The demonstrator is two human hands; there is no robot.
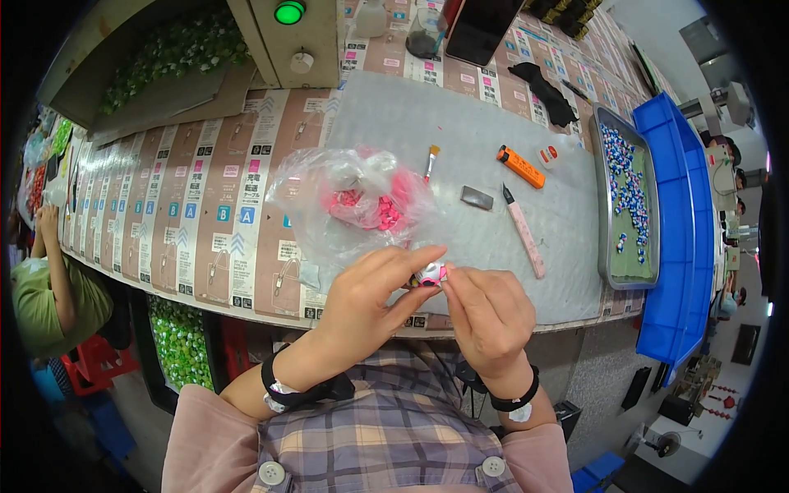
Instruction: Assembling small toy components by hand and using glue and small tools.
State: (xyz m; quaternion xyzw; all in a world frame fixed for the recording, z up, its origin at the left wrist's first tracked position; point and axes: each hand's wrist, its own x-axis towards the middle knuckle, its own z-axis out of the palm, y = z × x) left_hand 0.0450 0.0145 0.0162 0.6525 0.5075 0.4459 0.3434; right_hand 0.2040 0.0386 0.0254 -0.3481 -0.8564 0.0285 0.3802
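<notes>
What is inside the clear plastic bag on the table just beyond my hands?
The clear plastic bag holds a heap of small pink pieces. The crumpled, shiny film blurs them, so their exact shape and number, and anything beneath the heap, cannot be made out.

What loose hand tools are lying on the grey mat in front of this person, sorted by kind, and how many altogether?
Small paintbrush: 1
Orange lighter: 1
Pink craft knife: 1
Small dark grey block: 1
Total: 4

Small pink-and-white piece (430, 274) between left hand (370, 296) and right hand (486, 312), beside plastic bag (345, 205).
</notes>
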